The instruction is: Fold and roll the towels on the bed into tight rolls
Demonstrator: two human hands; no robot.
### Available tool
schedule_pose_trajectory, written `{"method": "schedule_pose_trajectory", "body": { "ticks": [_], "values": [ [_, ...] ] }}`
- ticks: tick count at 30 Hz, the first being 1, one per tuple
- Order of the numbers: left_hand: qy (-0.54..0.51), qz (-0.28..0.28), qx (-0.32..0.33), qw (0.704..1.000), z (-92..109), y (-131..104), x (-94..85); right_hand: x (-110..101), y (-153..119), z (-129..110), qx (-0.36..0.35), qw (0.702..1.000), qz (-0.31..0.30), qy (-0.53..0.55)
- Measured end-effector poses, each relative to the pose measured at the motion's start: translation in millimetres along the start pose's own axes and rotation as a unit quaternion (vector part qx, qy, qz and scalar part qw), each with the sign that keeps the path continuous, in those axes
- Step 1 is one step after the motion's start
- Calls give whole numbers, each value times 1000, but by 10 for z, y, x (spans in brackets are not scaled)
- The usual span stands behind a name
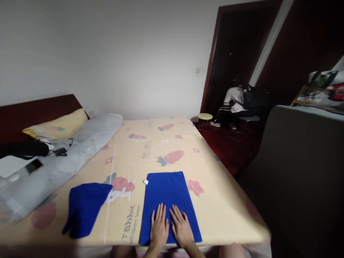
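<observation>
A blue cloth [168, 188] lies flat in a neat rectangle near the bed's front edge, a small white tag sticking out at its upper left. My left hand [159, 227] rests palm down on its lower part, fingers stretched forward. Beside it, my right hand [181, 227] also lies flat on the fabric, with fingers slightly spread. Neither hand grips anything. To the left, a second blue cloth [86, 208] sits loosely folded and uneven on the sheet, apart from both hands.
The bed [215, 200] has a yellow carrot-print sheet. A grey quilt [102, 132], yellow pillow [61, 125], phone [34, 166] and black cables [60, 152] lie at left. A person [233, 104] sits near the door, beside a stool [204, 116]. A dark panel [301, 172] stands at right.
</observation>
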State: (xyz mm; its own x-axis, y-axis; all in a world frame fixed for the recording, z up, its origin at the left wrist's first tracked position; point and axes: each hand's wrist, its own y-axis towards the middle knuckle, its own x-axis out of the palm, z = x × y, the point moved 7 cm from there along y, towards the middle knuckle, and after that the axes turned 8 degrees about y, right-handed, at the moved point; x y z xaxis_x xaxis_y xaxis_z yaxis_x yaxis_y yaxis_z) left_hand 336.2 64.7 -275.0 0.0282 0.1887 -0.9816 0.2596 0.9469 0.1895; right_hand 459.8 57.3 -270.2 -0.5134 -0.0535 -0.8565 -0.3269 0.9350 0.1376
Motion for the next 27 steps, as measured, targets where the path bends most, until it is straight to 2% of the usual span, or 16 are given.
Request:
{"method": "schedule_pose_trajectory", "body": {
  "ticks": [11,17,20,23,27],
  "values": [
    [7,-8,-3,1000,-8,23,24,-47,14,-32,-5,1000,4,-8],
    [6,-17,-15,1000,-21,-47,67,-97,44,-19,33,998,-31,33],
    [9,-29,5,1000,-9,-84,109,-142,103,-21,48,996,-63,51],
    [14,-36,29,999,13,-8,123,-158,204,-87,20,995,-83,59],
    [24,-58,38,997,-4,247,169,-80,377,-129,-11,996,-76,52]
  ]
}}
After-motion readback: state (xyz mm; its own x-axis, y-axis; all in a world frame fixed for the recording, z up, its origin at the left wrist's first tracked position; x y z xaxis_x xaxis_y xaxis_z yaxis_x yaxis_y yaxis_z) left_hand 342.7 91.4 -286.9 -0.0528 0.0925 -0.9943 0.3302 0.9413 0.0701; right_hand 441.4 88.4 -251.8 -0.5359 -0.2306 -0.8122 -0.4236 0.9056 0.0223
